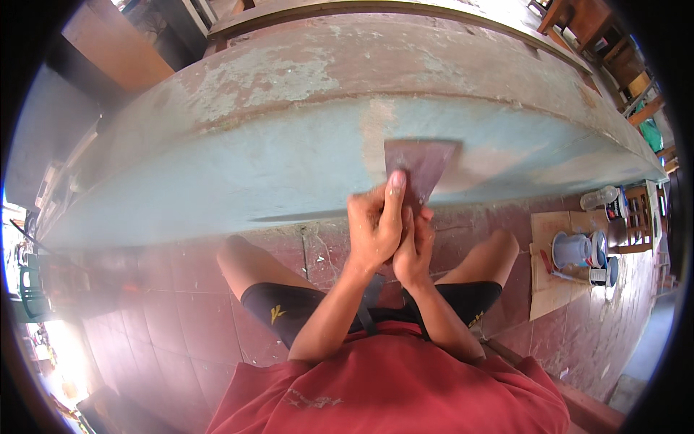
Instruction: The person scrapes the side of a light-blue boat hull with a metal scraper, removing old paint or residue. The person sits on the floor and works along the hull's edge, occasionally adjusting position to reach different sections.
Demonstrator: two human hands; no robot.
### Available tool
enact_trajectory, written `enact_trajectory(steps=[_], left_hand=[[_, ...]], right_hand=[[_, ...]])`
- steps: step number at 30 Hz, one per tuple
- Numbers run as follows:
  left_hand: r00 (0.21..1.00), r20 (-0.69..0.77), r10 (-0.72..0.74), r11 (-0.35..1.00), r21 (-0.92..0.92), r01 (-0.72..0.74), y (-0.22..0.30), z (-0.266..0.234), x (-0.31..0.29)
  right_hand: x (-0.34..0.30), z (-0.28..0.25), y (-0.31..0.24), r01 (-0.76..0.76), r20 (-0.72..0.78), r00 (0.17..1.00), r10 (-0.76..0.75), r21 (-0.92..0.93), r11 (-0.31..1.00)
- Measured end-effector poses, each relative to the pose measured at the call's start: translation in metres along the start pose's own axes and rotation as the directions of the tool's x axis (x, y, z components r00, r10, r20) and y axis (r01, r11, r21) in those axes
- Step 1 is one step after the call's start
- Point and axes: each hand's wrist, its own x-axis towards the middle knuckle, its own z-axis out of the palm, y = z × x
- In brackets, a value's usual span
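Observation:
Both my hands are closed together round the handle of a scraper (425, 160) with a wide, flat, dull metal blade. My left hand (376, 224) has its thumb laid along the base of the blade. Just right of it and lower, my right hand (414, 246) wraps the handle, which the fingers mostly hide. The blade points up and away from me, against or close to the pale blue painted wall (289, 163); contact cannot be made out. Left of the blade, a bare brownish strip (377, 130) runs down through the blue paint.
The wall's ledge (275, 79) has flaking paint. At the right, a cardboard sheet (543, 289) on the red tiled floor (188, 311) carries a grey bucket (571, 250) and cans (602, 273). A clear plastic bottle (598, 197) lies near the wall. Wooden furniture (578, 25) stands beyond the ledge.

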Motion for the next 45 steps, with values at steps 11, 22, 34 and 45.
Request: enact_trajectory(steps=[11,22,34,45], left_hand=[[0.998,-0.056,0.009,1.0,0.004,-0.009,0.01,0.002,-0.005],[0.997,-0.062,-0.052,0.997,-0.059,0.048,0.026,0.005,-0.002],[0.996,-0.089,-0.004,0.999,0.035,0.008,0.032,-0.006,0.0],[0.994,-0.062,-0.09,0.988,0.121,0.097,0.009,-0.02,-0.008]], right_hand=[[-0.003,-0.001,-0.035,-0.103,0.019,0.994,0.103,-0.038,0.994],[0.001,0.0,-0.036,-0.11,0.059,0.992,0.107,0.049,0.993],[0.003,0.011,-0.046,-0.038,0.043,0.998,0.039,-0.015,0.999],[-0.005,0.021,-0.033,-0.049,-0.024,0.999,0.049,-0.008,0.999]])
